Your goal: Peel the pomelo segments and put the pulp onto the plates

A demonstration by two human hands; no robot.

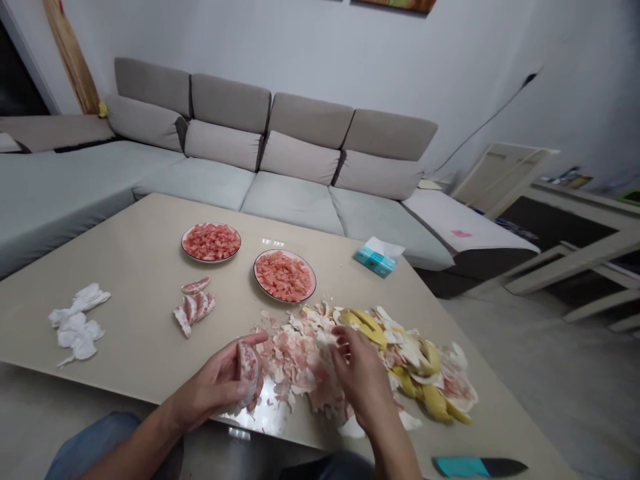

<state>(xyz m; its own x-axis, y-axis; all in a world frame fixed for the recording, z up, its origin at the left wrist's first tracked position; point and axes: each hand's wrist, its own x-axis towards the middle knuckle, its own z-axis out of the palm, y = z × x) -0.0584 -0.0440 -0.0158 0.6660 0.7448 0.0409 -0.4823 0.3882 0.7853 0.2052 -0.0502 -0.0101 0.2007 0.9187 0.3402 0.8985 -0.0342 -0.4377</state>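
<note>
In my left hand (220,380) lies a pomelo segment (248,365), pinkish with white membrane on it, fingers and thumb curled around it. My right hand (361,370) is over the peel heap, its fingertips closed together at a white scrap of membrane (326,339). Below and between both hands spreads a pile of torn pith and membrane (295,357). Yellow-green pomelo rind (435,400) lies to the right of it. Several unpeeled segments (196,308) rest on the table, ahead and left of my left hand.
Two plates hold pink pomelo pulp, one at left (211,243) and one nearer the middle (285,276). A tissue box (376,259) stands at the back right. Crumpled tissues (79,323) lie at left. A turquoise-handled knife (477,467) sits by the front right edge. Beyond the table is a sofa (285,193).
</note>
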